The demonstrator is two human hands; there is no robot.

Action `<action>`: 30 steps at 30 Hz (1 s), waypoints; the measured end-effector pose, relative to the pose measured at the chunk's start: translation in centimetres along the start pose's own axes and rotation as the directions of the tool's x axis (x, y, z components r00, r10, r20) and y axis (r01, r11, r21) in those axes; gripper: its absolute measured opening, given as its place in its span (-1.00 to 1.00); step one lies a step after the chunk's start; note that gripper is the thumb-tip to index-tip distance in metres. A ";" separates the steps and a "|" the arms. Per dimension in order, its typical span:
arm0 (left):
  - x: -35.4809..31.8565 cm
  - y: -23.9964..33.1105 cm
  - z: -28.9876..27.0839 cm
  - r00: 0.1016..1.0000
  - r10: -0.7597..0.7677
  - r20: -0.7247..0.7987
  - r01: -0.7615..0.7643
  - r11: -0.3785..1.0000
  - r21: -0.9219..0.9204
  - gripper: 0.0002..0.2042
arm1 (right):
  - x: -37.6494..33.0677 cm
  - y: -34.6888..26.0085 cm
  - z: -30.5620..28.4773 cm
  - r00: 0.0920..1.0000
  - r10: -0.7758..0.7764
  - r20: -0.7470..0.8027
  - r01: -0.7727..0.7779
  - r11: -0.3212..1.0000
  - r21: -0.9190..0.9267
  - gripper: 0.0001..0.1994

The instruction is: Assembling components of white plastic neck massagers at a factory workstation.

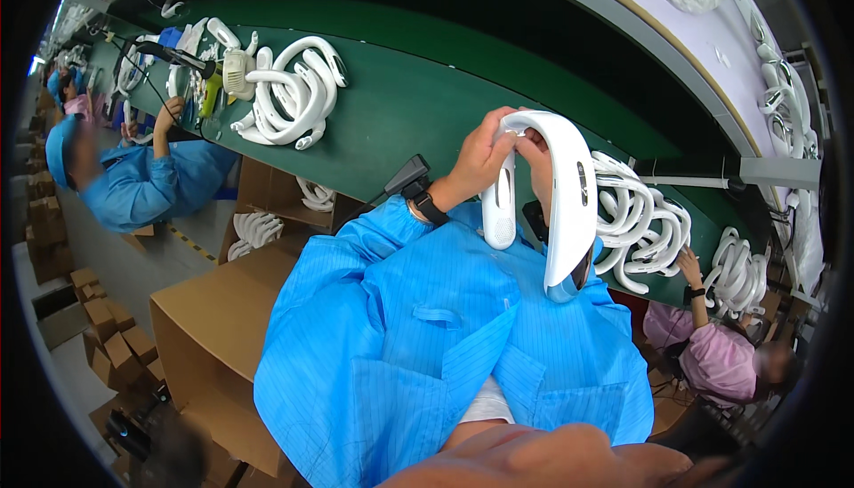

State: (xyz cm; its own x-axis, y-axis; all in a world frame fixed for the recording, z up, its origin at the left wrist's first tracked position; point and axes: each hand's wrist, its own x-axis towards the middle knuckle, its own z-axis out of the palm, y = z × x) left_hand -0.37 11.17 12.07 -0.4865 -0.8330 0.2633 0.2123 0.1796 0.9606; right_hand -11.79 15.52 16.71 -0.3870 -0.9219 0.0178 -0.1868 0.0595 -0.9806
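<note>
A white, U-shaped neck fan (569, 194) is raised in front of my chest, its two curved arms hanging down. My left hand (485, 152) grips it near the bend, thumb and fingers pressed against the inner side. Inside the curve, my right hand (540, 168) has its fingers bent against the same inner surface, close to the left fingertips. The fan's outer arm partly covers that hand. A dark oval control panel shows on the outer arm, and small holes dot the end of the other. A black watch (431, 209) circles my left wrist.
Heaps of white neck fans lie on the green bench, one at left (294, 92), another at right (636, 221). An open cardboard box (222, 310) stands at my left. Co-workers in blue (147, 181) and pink (716, 359) sit along the bench. A shelf (658, 52) overhangs it.
</note>
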 end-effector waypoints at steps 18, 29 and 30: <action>-0.2 -1.2 -0.3 1.000 -0.010 0.007 0.010 1.000 -0.018 -0.62 | 0.3 2.1 0.1 0.995 0.042 0.094 -0.056 0.986 0.156 -0.63; 0.1 -1.6 0.0 0.998 -0.010 0.061 0.012 0.999 -0.037 -0.62 | 0.0 3.0 0.4 0.998 0.008 -0.063 -0.004 0.998 0.064 -0.73; 0.0 -1.8 0.1 0.998 -0.013 0.065 0.016 0.999 -0.046 -0.62 | 0.0 3.5 0.4 0.996 -0.020 -0.089 0.024 0.999 0.044 -0.73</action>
State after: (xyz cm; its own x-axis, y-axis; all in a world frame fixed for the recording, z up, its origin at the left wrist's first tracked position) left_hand -0.81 10.92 10.33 -0.5433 -0.7994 0.2565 0.2436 0.1422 0.9594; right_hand -12.12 15.57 13.16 -0.4619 -0.8852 0.0545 -0.1560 0.0206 -0.9875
